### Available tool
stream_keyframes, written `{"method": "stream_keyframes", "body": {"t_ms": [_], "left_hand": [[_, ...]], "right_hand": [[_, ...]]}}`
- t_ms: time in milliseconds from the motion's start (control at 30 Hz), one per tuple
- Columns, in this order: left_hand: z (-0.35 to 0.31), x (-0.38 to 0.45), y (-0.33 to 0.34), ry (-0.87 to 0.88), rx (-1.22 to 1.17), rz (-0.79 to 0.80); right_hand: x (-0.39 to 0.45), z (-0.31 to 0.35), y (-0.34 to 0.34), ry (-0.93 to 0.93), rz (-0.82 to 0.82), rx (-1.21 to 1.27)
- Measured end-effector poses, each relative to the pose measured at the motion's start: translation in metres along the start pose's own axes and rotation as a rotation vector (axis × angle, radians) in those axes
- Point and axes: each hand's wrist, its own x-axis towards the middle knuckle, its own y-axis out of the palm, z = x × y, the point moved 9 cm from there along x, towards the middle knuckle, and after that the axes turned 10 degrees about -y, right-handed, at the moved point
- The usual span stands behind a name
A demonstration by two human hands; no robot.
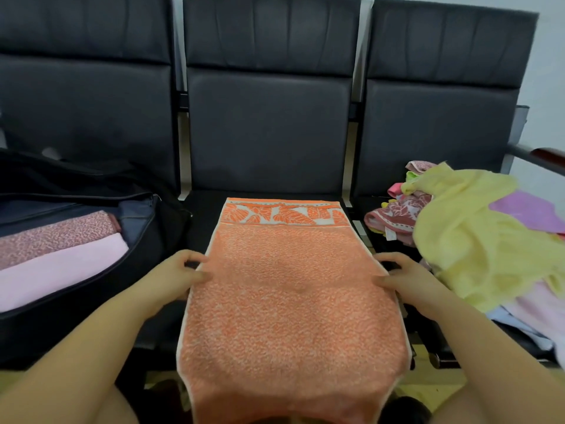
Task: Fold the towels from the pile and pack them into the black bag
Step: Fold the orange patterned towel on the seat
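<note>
An orange towel [290, 295] with a leaf-pattern border lies lengthwise on the middle seat, its near end hanging over the seat's front edge. My left hand [175, 275] pinches the towel's left edge about halfway along. My right hand [403, 275] pinches the right edge at the same height. The open black bag [146, 221] sits on the left seat and holds a folded speckled pink towel [58, 237] and a folded plain pink towel [61, 267]. The pile of unfolded towels [477, 237], yellow on top, covers the right seat.
Three dark padded chairs [269, 127] stand in a row, their backrests rising behind the seats. A metal armrest with a wooden top [538, 154] sticks out at the far right. Yellowish floor [443, 390] shows below the seats.
</note>
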Motion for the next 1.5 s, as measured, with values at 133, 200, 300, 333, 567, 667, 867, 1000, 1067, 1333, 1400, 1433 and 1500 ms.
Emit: {"method": "stream_keyframes", "body": {"t_ms": [133,200,300,333,567,667,867,1000,1067,1333,1400,1433,1500], "left_hand": [[-0.001,-0.016,0.004,0.045,0.156,0.139],[0.002,-0.021,0.002,0.074,0.334,0.108],[0.004,-0.026,-0.002,0.12,0.502,0.049],[0.005,-0.028,-0.003,0.128,0.542,0.036],[-0.009,-0.044,-0.016,0.314,0.786,-0.168],[-0.024,-0.06,-0.028,0.469,0.58,-0.208],[-0.014,-0.087,-0.034,0.256,-0.023,0.157],[-0.025,-0.104,-0.045,0.175,-0.463,0.062],[-0.025,-0.107,-0.048,0.168,-0.568,0.067],[-0.023,-0.059,-0.059,0.291,-0.036,-0.098],[-0.023,-0.046,-0.058,0.277,0.03,-0.158],[-0.026,-0.04,-0.058,0.288,0.051,-0.186],[-0.031,-0.03,-0.055,0.294,-0.005,-0.213]], "right_hand": [[-0.016,0.006,0.014,-0.062,0.278,-0.093],[-0.023,0.004,0.015,-0.078,0.318,-0.242],[-0.029,0.006,0.016,-0.117,0.323,-0.375],[-0.031,0.009,0.018,-0.137,0.327,-0.415],[-0.038,0.028,0.013,-0.365,0.21,-0.812],[-0.042,0.035,-0.001,-0.408,0.159,-0.682],[-0.074,0.055,-0.011,-0.289,0.252,-0.014],[-0.084,0.071,-0.015,-0.238,0.316,0.364],[-0.078,0.073,-0.021,-0.239,0.246,0.415],[-0.043,0.065,-0.041,-0.253,-0.104,-0.181],[-0.037,0.07,-0.043,-0.272,-0.149,-0.321],[-0.033,0.071,-0.041,-0.28,-0.155,-0.341],[-0.025,0.072,-0.038,-0.286,-0.191,-0.29]]}}
